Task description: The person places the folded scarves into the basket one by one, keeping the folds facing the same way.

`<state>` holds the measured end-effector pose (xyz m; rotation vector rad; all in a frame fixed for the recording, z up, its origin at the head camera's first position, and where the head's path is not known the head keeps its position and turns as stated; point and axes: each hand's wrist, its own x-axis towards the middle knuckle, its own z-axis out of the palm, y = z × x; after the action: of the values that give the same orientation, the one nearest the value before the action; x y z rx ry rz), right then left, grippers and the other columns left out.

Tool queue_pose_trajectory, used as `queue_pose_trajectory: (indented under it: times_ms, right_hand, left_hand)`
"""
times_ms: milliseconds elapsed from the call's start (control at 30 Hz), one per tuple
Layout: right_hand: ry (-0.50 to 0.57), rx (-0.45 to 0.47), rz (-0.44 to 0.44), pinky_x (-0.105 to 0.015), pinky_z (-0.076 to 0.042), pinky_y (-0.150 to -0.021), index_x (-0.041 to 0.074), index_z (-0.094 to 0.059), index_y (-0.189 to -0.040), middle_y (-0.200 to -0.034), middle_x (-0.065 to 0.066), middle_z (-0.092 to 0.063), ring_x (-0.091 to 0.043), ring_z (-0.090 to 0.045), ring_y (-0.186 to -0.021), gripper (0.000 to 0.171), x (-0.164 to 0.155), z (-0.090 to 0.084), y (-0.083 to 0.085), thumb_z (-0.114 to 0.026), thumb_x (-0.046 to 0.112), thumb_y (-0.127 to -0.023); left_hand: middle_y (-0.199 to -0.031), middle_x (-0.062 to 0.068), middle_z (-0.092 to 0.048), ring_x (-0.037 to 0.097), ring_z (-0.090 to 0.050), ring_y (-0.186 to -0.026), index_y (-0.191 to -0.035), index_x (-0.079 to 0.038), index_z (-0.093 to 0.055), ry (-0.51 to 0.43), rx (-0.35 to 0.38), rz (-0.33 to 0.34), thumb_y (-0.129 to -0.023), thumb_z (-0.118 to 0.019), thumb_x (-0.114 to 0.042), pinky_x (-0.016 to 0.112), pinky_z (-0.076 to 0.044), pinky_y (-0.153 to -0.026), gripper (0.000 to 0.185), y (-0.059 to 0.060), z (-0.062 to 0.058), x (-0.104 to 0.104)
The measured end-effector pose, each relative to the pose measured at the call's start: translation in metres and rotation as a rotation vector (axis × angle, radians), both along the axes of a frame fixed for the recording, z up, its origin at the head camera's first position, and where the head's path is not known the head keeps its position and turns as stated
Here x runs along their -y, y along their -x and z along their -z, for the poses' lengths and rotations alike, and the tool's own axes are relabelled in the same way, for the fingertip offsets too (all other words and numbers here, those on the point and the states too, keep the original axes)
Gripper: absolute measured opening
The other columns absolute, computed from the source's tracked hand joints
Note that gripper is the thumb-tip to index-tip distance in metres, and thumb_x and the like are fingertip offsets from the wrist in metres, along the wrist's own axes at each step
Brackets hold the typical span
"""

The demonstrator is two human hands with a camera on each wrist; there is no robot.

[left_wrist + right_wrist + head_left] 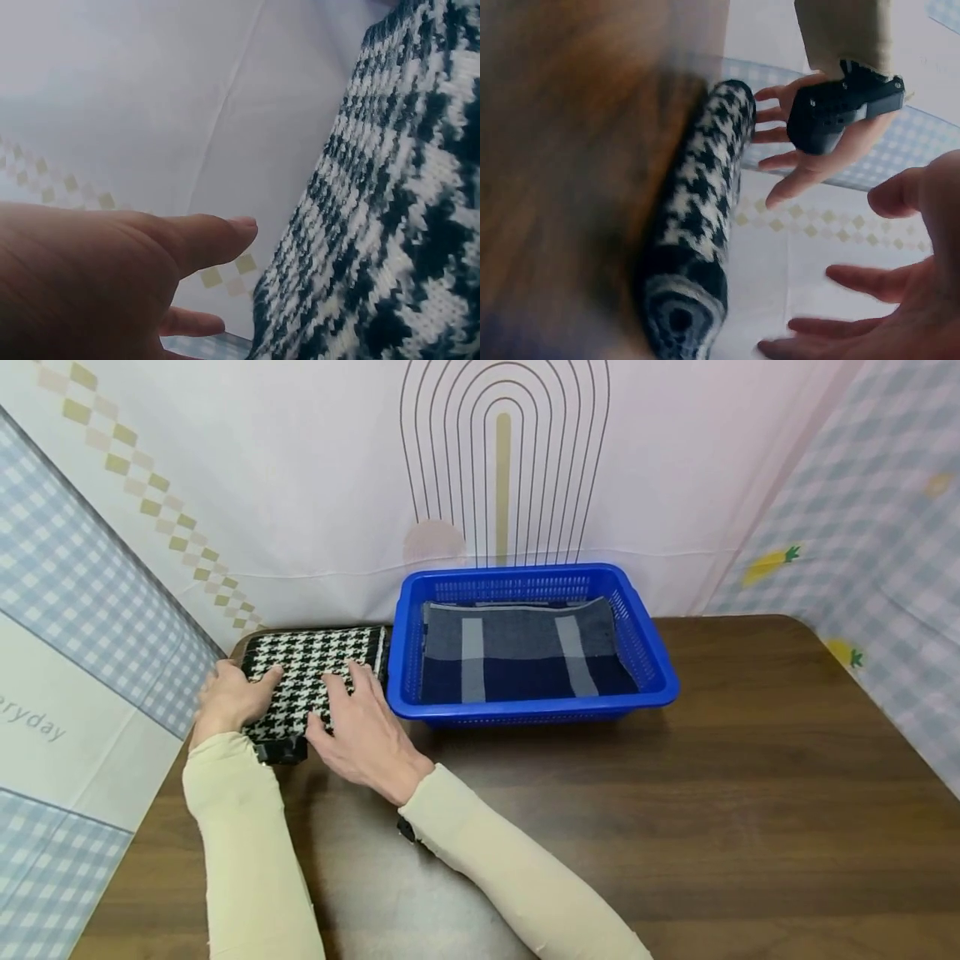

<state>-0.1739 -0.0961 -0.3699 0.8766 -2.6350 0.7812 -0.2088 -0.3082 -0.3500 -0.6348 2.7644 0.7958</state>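
Observation:
At the back left of the table lies a folded black-and-white houndstooth knit cloth (315, 647); its thick folded side shows in the right wrist view. My left hand (234, 697) is at the left edge of the cloth, fingers extended and fingertips right at its side. Over the cloth's right front part is my right hand (367, 731), fingers spread and loosely bent, with nothing in its grasp. In the right wrist view, the right fingers (870, 281) stand apart from the folded knit (705, 172).
Just right of the cloth stands a blue plastic basket (525, 703) holding a folded navy and grey cloth (517, 672). The wooden table (750, 760) stretches to the right. A printed curtain (315, 485) hangs behind, with checked fabric (135, 635) at the left side.

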Motion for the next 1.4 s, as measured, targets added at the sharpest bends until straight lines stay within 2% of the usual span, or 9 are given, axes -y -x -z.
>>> queue_pose_trajectory:
  times_ms: [67, 267, 367, 433, 600, 733, 800, 1100, 1400]
  right_hand:
    - [-0.025, 0.085, 0.027, -0.043, -0.037, -0.122, 0.002, -0.05, -0.143, -0.153, -0.029, -0.044, -0.04, -0.038, -0.148, 0.051, 0.001, 0.003, 0.0, -0.054, 0.032, -0.102]
    - [-0.003, 0.352, 0.127, -0.027, -0.061, -0.076, 0.008, -0.027, -0.161, -0.166, -0.034, -0.009, -0.03, -0.072, -0.108, 0.068, 0.006, 0.015, 0.002, -0.05, 0.038, -0.105]
    - [-0.014, 0.411, 0.157, -0.026, -0.059, -0.07, 0.012, -0.019, -0.164, -0.167, -0.032, -0.01, -0.027, -0.073, -0.106, 0.072, 0.007, 0.02, 0.006, -0.049, 0.042, -0.105]
    - [-0.013, 0.448, 0.165, -0.027, -0.058, -0.066, 0.014, -0.014, -0.165, -0.161, -0.033, -0.029, -0.025, -0.074, -0.099, 0.074, 0.006, 0.024, 0.009, -0.048, 0.042, -0.106]
    - [0.02, 0.523, 0.162, -0.03, -0.06, -0.085, 0.015, -0.008, -0.166, -0.136, -0.028, -0.062, -0.018, -0.074, -0.097, 0.074, 0.002, 0.028, 0.017, -0.045, 0.041, -0.107]
    - [0.069, 0.574, 0.132, -0.033, -0.044, -0.116, 0.019, -0.009, -0.166, -0.156, -0.014, -0.049, -0.017, -0.051, -0.141, 0.07, 0.0, 0.029, 0.022, -0.045, 0.037, -0.108]
    - [0.099, 0.601, 0.107, -0.032, -0.037, -0.121, 0.021, -0.011, -0.166, -0.161, -0.008, -0.042, -0.017, -0.04, -0.149, 0.067, -0.001, 0.03, 0.025, -0.045, 0.034, -0.109]
    - [0.169, 0.642, 0.058, -0.029, -0.037, -0.12, 0.021, -0.03, -0.16, -0.16, -0.004, -0.045, -0.017, -0.043, -0.147, 0.055, -0.002, 0.035, 0.029, -0.048, 0.025, -0.108]
    - [0.159, 0.608, 0.05, -0.028, -0.044, -0.112, 0.019, -0.04, -0.151, -0.152, -0.007, -0.053, -0.015, -0.052, -0.138, 0.045, -0.003, 0.035, 0.03, -0.051, 0.026, -0.107]
  left_hand:
    - [-0.154, 0.05, -0.006, 0.068, -0.011, -0.143, -0.155, 0.015, 0.005, -0.006, 0.017, -0.01, -0.103, -0.032, -0.058, 0.078, -0.018, -0.113, 0.097, 0.001, 0.002, 0.001]
    - [-0.153, 0.054, 0.005, 0.071, -0.002, -0.143, -0.151, 0.02, 0.016, -0.037, 0.048, -0.023, -0.104, -0.03, -0.052, 0.074, -0.018, -0.117, 0.097, 0.003, 0.01, 0.003]
    - [-0.152, 0.055, 0.007, 0.071, 0.0, -0.143, -0.149, 0.02, 0.02, -0.048, 0.055, -0.036, -0.105, -0.028, -0.051, 0.072, -0.018, -0.118, 0.096, 0.004, 0.011, 0.004]
    - [-0.152, 0.054, 0.007, 0.071, -0.001, -0.143, -0.149, 0.02, 0.021, -0.05, 0.063, -0.041, -0.105, -0.026, -0.052, 0.072, -0.018, -0.118, 0.096, 0.004, 0.012, 0.004]
    - [-0.152, 0.055, 0.003, 0.071, -0.005, -0.142, -0.149, 0.021, 0.019, -0.031, 0.075, -0.039, -0.105, -0.025, -0.052, 0.071, -0.019, -0.119, 0.096, 0.006, 0.012, 0.005]
    - [-0.151, 0.056, -0.002, 0.071, -0.009, -0.141, -0.149, 0.023, 0.015, -0.006, 0.092, -0.044, -0.105, -0.025, -0.052, 0.071, -0.021, -0.118, 0.096, 0.006, 0.013, 0.006]
    - [-0.151, 0.055, -0.003, 0.07, -0.011, -0.141, -0.149, 0.024, 0.013, 0.005, 0.102, -0.052, -0.105, -0.025, -0.052, 0.07, -0.021, -0.118, 0.096, 0.006, 0.015, 0.007]
    - [-0.151, 0.054, -0.009, 0.071, -0.015, -0.139, -0.15, 0.026, 0.002, 0.023, 0.165, -0.019, -0.105, -0.022, -0.057, 0.071, -0.025, -0.116, 0.097, 0.006, 0.019, 0.009]
    - [-0.147, 0.051, -0.029, 0.064, -0.039, -0.132, -0.146, 0.028, -0.021, -0.003, 0.128, 0.029, -0.104, -0.025, -0.059, 0.065, -0.041, -0.108, 0.097, 0.002, 0.021, 0.016]
